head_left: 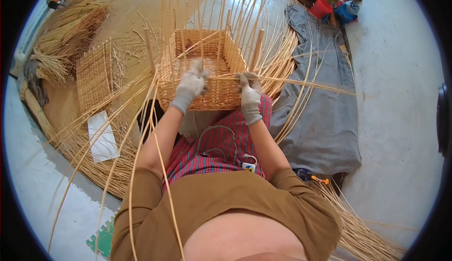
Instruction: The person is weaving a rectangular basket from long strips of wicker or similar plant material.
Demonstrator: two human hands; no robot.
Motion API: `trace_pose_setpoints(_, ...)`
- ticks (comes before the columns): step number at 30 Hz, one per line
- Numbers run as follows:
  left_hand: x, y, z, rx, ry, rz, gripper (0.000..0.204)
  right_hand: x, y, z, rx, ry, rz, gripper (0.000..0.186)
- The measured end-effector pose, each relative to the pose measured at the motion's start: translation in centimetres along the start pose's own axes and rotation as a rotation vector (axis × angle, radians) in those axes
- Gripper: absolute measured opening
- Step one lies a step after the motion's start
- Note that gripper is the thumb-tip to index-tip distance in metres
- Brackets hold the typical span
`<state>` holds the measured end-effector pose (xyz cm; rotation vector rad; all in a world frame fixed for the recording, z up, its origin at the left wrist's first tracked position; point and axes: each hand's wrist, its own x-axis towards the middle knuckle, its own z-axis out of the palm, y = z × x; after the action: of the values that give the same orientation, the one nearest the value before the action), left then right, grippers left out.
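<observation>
In front of me stands a square wicker basket (204,95), its near wall turned toward me, with long upright rods rising from its rim and thicker posts at its corners. My left hand (190,85), in a grey-white work glove, is at the near rim beside an upright rod; motion smears its fingers. At the near right corner my right hand (249,93), gloved alike, is closed on a wicker strand (301,82) that runs out to the right. Several long strands (149,115) trail from the basket's left corner down across my left arm.
A woven panel (94,77), a white sheet (102,136) and bundles of loose wicker (70,39) lie on the left. To the right, a grey cloth (320,119) covers a long heap. A red bucket (321,9) and an orange-handled tool (320,180) are beyond and below it.
</observation>
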<state>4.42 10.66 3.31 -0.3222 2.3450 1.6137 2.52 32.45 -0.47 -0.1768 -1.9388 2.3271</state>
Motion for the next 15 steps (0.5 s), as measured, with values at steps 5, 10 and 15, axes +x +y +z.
trace_pose_setpoints(5,1.3,0.7,1.6,0.179,0.021,-0.096,0.046,5.5,-4.1,9.0,-0.730,-0.194,-0.901,0.070)
trace_pose_setpoints(10,1.5,-0.5,1.7,0.113,0.052,-0.087,0.040,4.4,-4.6,3.4,0.054,-0.253,-0.591,0.060)
trace_pose_setpoints(15,1.0,0.0,2.8,0.013,0.613,0.465,0.025,0.6,0.8,-9.9,0.094,0.023,-0.037,0.021)
